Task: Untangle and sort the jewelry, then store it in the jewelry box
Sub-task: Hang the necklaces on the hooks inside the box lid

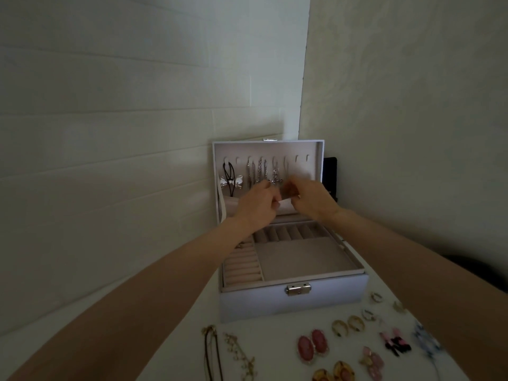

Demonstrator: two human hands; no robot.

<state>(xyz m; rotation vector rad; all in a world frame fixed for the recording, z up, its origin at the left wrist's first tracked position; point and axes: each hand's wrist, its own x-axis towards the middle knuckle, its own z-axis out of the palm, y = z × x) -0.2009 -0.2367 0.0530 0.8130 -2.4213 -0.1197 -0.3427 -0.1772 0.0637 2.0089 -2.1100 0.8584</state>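
Progress: partway | jewelry box (261, 303) stood open on surface (275, 329); chains (258, 171) hung on lid hooks, tray mostly bare | earrings (313, 345), rings (347, 324), necklaces (211, 353) left on surface | left hand (258, 204), right hand (310, 199) raised at lid, fingers curled, grip lost in blur | writing: none legible
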